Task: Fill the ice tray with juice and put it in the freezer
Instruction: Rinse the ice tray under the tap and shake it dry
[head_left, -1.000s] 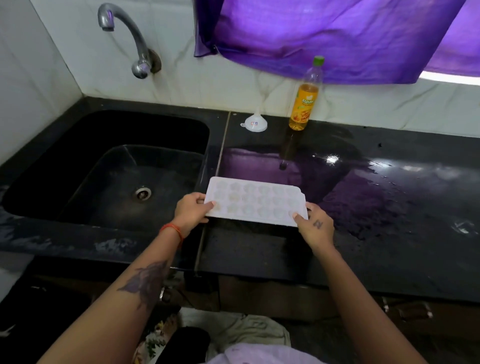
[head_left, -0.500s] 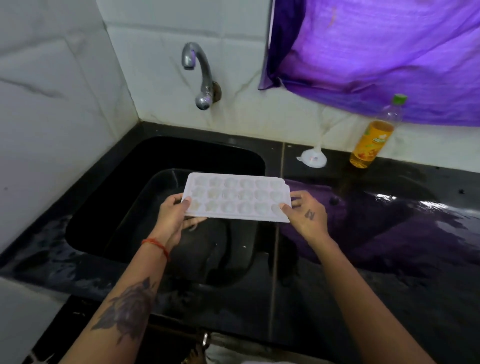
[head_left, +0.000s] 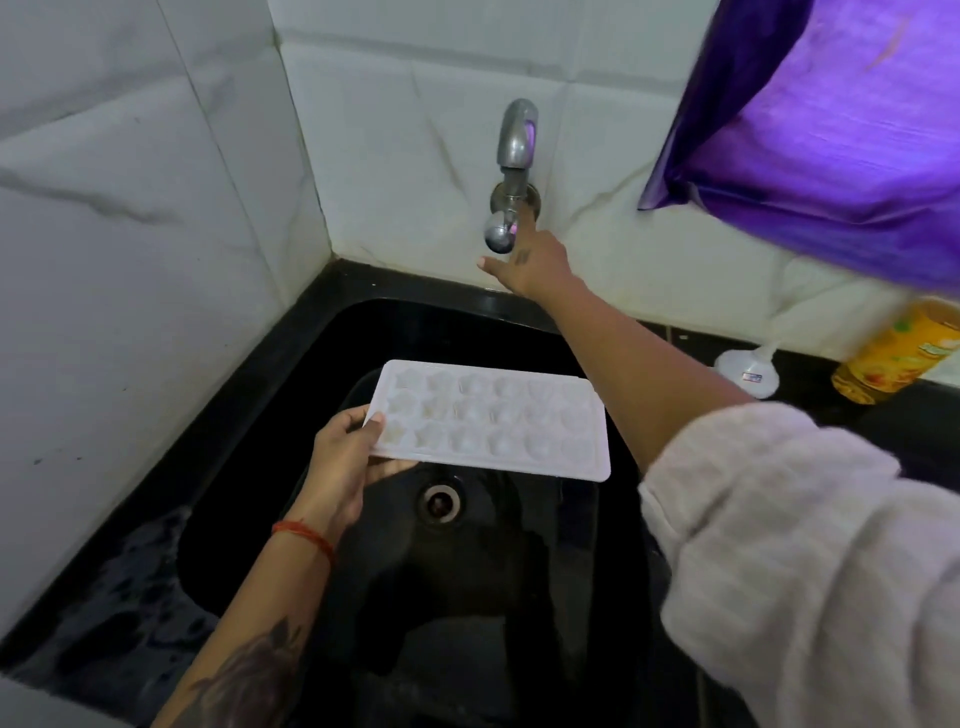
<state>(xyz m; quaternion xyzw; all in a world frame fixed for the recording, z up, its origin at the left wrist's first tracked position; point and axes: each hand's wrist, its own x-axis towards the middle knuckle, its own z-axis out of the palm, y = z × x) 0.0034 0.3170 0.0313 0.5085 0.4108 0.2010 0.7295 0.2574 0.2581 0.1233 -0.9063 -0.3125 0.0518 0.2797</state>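
Note:
A white ice tray (head_left: 498, 421) with several star-shaped cells hangs level over the black sink (head_left: 291, 374). My left hand (head_left: 345, 457) grips its left end, thumb on top. My right hand (head_left: 530, 260) is stretched out to the metal tap (head_left: 511, 171) on the back wall, fingers spread and touching its round knob. No water runs from the spout. An orange juice bottle (head_left: 898, 358) stands on the counter at the far right, its top hidden by the curtain.
A small white funnel (head_left: 748, 371) sits upside down on the black counter beside the bottle. A purple curtain (head_left: 831, 114) hangs at the upper right. White tiled walls close the corner at left and behind. The sink drain (head_left: 440, 503) lies under the tray.
My right hand let go of the tray and reached up to the tap knob. My left hand alone now holds the tray, which has moved further over the sink.

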